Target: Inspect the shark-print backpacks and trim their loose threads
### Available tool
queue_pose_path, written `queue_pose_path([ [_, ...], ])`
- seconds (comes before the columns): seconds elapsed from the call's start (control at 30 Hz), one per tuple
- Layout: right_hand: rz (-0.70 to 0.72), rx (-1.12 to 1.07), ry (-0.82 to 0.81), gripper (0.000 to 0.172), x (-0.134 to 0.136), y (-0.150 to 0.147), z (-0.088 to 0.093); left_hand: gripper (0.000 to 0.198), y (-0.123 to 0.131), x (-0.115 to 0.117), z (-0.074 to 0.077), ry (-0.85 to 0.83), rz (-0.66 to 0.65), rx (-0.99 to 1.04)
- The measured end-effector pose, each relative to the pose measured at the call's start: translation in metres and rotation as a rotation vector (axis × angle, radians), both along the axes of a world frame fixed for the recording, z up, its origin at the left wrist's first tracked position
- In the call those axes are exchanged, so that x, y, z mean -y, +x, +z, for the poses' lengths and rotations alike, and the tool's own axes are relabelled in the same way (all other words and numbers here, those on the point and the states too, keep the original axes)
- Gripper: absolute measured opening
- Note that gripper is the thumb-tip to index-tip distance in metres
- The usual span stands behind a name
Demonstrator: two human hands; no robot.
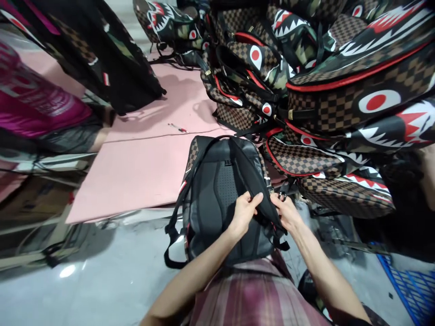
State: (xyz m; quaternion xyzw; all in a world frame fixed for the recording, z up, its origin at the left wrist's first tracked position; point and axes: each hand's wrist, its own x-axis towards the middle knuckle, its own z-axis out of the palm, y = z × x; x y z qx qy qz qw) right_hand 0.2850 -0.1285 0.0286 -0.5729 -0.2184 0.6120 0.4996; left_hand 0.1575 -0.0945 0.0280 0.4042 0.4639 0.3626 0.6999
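Note:
A black-backed backpack with brown checkered sides leans at the table's front edge, its padded back facing up toward me. My left hand is closed on the right-hand shoulder strap, thumb on top. Just right of it, my right hand pinches at the backpack's right side, by the strap's outer edge. Its fingertips partly hide what they grip there. The other shoulder strap hangs loose down the left side, with its lower end off the table.
Many checkered backpacks with red eyes and shark teeth are piled at right and back. A red-and-white pen lies on the pink table. A person in a magenta shirt sits at left beside a dark bag. A blue crate stands lower right.

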Motion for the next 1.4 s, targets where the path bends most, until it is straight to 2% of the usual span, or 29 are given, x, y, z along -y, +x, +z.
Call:
queue_pose_path([
  [0.07,-0.073,0.134,0.021,0.040,0.004,0.001,0.007,0.035,0.003,-0.004,0.005,0.071,0.053,-0.049],
  [0.13,-0.068,0.205,0.054,0.038,0.006,0.003,0.010,0.033,0.001,-0.008,0.010,0.126,0.066,-0.090],
  [0.23,0.008,0.039,0.100,0.039,0.006,0.008,0.007,0.032,-0.002,-0.009,0.012,0.156,0.023,-0.114],
  [0.37,0.095,-0.237,0.061,0.046,0.005,0.009,-0.001,0.031,0.000,-0.007,0.011,0.164,-0.015,-0.118],
  [0.47,0.107,-0.256,0.035,0.048,0.005,0.008,-0.005,0.031,0.001,-0.007,0.012,0.194,-0.007,-0.151],
  [0.57,0.035,-0.015,0.074,0.039,0.007,0.007,-0.004,0.032,0.001,-0.007,0.014,0.228,0.004,-0.226],
  [0.67,-0.033,0.467,0.184,0.030,0.010,0.009,0.002,0.033,0.002,-0.006,0.014,0.270,0.004,-0.316],
  [0.73,0.011,0.714,0.232,0.025,0.011,0.011,0.006,0.036,0.004,-0.006,0.014,0.311,0.025,-0.382],
  [0.8,0.069,0.811,0.257,0.023,0.011,0.014,0.009,0.041,0.006,-0.005,0.013,0.346,0.049,-0.439],
  [0.9,0.131,0.696,0.276,0.023,0.008,0.019,0.007,0.044,0.006,-0.004,0.011,0.352,0.044,-0.459],
  [1.07,0.105,0.155,0.148,0.031,0.003,0.024,-0.005,0.031,0.003,-0.004,0.011,0.228,-0.052,-0.290],
  [1.13,0.109,0.003,0.113,0.032,0.001,0.024,-0.008,0.031,0.002,-0.005,0.011,0.203,-0.069,-0.234],
  [1.23,0.117,-0.106,0.102,0.032,0.000,0.023,-0.009,0.032,0.000,-0.005,0.011,0.202,-0.054,-0.201],
  [1.4,0.114,-0.156,0.096,0.030,0.000,0.022,-0.009,0.031,0.000,-0.005,0.009,0.207,-0.048,-0.177],
])
